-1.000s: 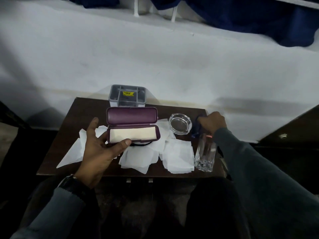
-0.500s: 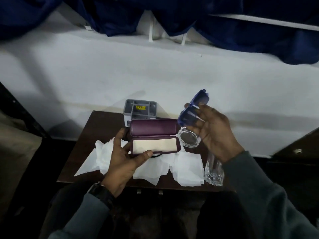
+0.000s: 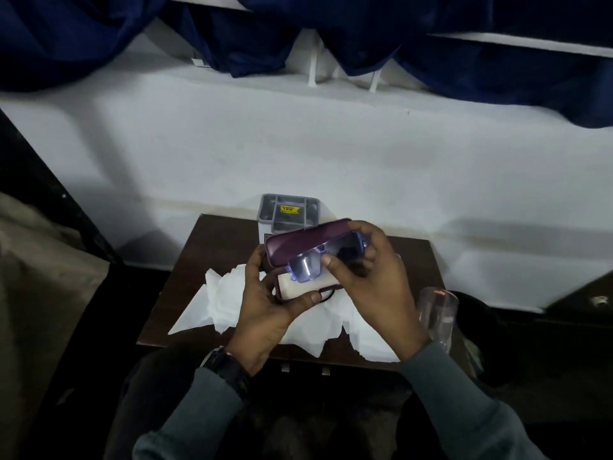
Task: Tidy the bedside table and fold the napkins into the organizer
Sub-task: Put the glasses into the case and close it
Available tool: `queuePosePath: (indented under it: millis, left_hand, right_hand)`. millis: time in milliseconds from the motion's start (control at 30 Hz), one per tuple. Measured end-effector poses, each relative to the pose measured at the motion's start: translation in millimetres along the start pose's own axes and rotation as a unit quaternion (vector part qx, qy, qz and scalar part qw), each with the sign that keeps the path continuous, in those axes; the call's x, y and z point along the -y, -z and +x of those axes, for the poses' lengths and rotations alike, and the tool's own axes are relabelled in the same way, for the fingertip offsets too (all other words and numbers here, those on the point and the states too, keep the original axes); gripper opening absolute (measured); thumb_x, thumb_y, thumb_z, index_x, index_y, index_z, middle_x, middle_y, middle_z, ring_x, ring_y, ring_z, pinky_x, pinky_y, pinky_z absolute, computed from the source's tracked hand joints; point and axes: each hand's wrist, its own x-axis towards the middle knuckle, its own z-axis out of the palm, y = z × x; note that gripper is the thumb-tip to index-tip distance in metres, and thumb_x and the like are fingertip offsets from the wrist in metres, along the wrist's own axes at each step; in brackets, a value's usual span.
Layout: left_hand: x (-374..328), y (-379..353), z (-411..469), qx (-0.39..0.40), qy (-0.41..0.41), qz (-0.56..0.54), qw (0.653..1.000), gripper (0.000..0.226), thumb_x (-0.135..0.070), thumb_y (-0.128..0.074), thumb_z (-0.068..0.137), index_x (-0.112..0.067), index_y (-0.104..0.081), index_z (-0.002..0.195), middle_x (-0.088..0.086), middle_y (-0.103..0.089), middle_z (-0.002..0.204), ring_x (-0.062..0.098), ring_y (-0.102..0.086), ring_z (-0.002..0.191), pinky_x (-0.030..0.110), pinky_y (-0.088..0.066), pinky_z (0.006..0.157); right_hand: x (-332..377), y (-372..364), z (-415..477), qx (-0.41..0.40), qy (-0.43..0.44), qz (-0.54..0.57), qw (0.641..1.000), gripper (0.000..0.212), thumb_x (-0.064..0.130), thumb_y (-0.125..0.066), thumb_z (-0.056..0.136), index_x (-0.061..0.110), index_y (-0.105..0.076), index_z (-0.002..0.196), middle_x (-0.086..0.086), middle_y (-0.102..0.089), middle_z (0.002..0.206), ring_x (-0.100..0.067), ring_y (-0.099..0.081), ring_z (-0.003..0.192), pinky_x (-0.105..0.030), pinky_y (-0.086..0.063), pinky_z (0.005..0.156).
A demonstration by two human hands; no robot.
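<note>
My left hand (image 3: 265,303) grips an open purple glasses case (image 3: 298,242) with a cream lining (image 3: 295,288), lifted above the dark wooden bedside table (image 3: 215,247). My right hand (image 3: 374,287) holds blue-tinted glasses (image 3: 308,268) over the case's lower half, one lens resting against the lining. Several loose white napkins (image 3: 222,293) lie spread over the table under my hands. A grey plastic organizer (image 3: 288,210) with a yellow label stands at the table's back edge against the wall.
A clear drinking glass (image 3: 438,313) stands at the table's right front edge, close to my right wrist. A white wall rises behind the table, with dark blue fabric (image 3: 365,34) hanging above. Dark furniture flanks both sides.
My right hand picked the blue glasses up from the table's right side and brought them left, down into the open case. The left hand lifted and tilted the case.
</note>
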Motion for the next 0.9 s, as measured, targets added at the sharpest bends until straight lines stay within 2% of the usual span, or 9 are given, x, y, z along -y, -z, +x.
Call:
queuePosePath:
  millis: [100,167,233,300,400,567,733,800,900]
  left_hand:
    - [-1.6,-0.7,-0.2,-0.001,-0.007,0.000,1.000,0.111,-0.012,-0.090,0.053,-0.020,-0.036,0.149,0.008,-0.064,0.133,0.013,-0.067,0.118,0.025,-0.057,0.091]
    - [-0.9,-0.5,-0.1,-0.003,-0.004,-0.001,1.000,0.113,-0.014,-0.091,0.051,-0.019,-0.036,0.150,0.003,-0.069,0.126,0.012,-0.068,0.116,0.024,-0.057,0.089]
    - [1.2,-0.2,0.8,0.000,0.001,0.001,1.000,0.112,-0.012,-0.090,0.053,-0.019,-0.035,0.150,0.000,-0.072,0.121,0.015,-0.069,0.115,0.027,-0.059,0.090]
    - [3.9,0.5,1.6,-0.004,0.006,0.002,1.000,0.107,0.000,-0.088,0.059,-0.019,-0.035,0.150,0.004,-0.072,0.122,0.019,-0.070,0.116,0.029,-0.059,0.091]
    - [5.2,1.9,3.0,-0.004,0.002,0.008,1.000,0.103,0.015,-0.083,0.067,-0.017,-0.034,0.151,0.013,-0.066,0.133,0.019,-0.068,0.118,0.025,-0.059,0.089]
    - [3.0,3.0,3.6,-0.006,-0.009,0.021,1.000,0.105,0.013,-0.086,0.065,-0.018,-0.034,0.152,0.013,-0.063,0.135,0.013,-0.070,0.114,0.021,-0.058,0.084]
    - [3.1,1.3,1.2,-0.005,0.002,0.006,1.000,0.105,0.013,-0.084,0.066,-0.021,-0.033,0.152,0.013,-0.066,0.131,0.020,-0.070,0.116,0.038,-0.059,0.096]
    - [2.8,0.6,1.5,-0.004,0.004,0.006,1.000,0.104,0.014,-0.083,0.068,-0.022,-0.033,0.152,0.013,-0.064,0.134,0.021,-0.069,0.117,0.039,-0.058,0.097]
    - [3.3,0.8,3.0,-0.002,-0.001,0.009,1.000,0.104,0.016,-0.082,0.068,-0.019,-0.032,0.153,0.014,-0.062,0.136,0.021,-0.069,0.118,0.041,-0.058,0.098]
  right_hand:
    - [-1.6,0.1,-1.7,0.002,0.005,-0.122,0.993,0.061,0.057,-0.078,0.078,0.039,-0.054,0.132,0.012,-0.068,0.119,-0.013,-0.066,0.110,-0.044,-0.055,0.094]
    - [-3.1,0.9,-4.0,-0.006,0.016,-0.171,0.985,0.062,0.063,-0.075,0.077,0.039,-0.056,0.131,0.014,-0.067,0.118,-0.014,-0.062,0.112,-0.049,-0.051,0.098]
    - [-4.8,1.7,-6.5,-0.022,0.018,-0.198,0.980,0.060,0.063,-0.076,0.077,0.037,-0.059,0.129,0.015,-0.063,0.117,-0.013,-0.058,0.114,-0.052,-0.048,0.100]
    - [-7.7,2.8,-8.2,-0.027,0.014,-0.224,0.974,0.059,0.064,-0.078,0.075,0.037,-0.063,0.125,0.012,-0.055,0.119,-0.012,-0.051,0.116,-0.051,-0.045,0.104]
    - [-11.6,3.8,-10.9,-0.023,0.015,-0.269,0.963,0.056,0.068,-0.077,0.073,0.040,-0.067,0.120,0.011,-0.047,0.121,-0.011,-0.041,0.120,-0.039,-0.035,0.104]
    - [-14.4,5.7,-11.3,-0.017,0.011,-0.306,0.952,0.056,0.067,-0.074,0.076,0.037,-0.069,0.122,0.013,-0.046,0.119,-0.014,-0.041,0.122,-0.037,-0.031,0.102]
    - [-13.3,8.3,-10.5,-0.024,0.001,-0.338,0.941,0.055,0.065,-0.074,0.076,0.037,-0.068,0.124,0.015,-0.045,0.117,-0.015,-0.042,0.122,-0.039,-0.031,0.099]
    - [-11.4,7.3,-12.0,-0.036,0.003,-0.343,0.939,0.054,0.065,-0.072,0.076,0.040,-0.067,0.123,0.014,-0.046,0.121,-0.016,-0.041,0.123,-0.039,-0.031,0.099]
    - [-6.4,7.6,-13.0,-0.019,0.081,-0.357,0.930,0.042,0.057,-0.067,0.081,0.043,-0.067,0.121,0.015,-0.048,0.127,-0.017,-0.043,0.122,-0.039,-0.033,0.098]
